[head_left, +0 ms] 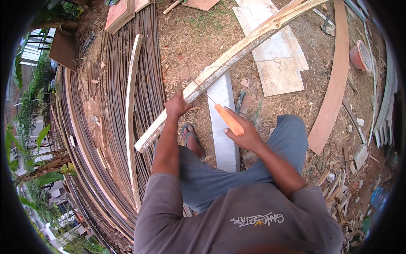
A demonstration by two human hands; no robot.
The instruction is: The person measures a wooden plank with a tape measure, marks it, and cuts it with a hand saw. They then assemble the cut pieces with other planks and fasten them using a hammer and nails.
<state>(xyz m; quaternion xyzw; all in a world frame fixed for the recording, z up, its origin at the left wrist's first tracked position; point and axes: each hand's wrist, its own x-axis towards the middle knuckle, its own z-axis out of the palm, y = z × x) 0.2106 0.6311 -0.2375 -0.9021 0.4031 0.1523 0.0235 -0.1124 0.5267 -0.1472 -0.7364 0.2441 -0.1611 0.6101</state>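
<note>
I monitor the head camera view. The left hand (177, 105) is closed over the wooden beam (237, 54), near its lower-left end. The right hand (247, 134) is wrapped around the grip of an orange-handled saw (229, 120); its thin blade, seen nearly edge-on, meets the beam just beyond the left hand. The beam runs diagonally from lower left to upper right, passing over the far end of a long white block (223, 122). I locate a pale plywood sheet (281, 78) on the ground, right of the block.
</note>
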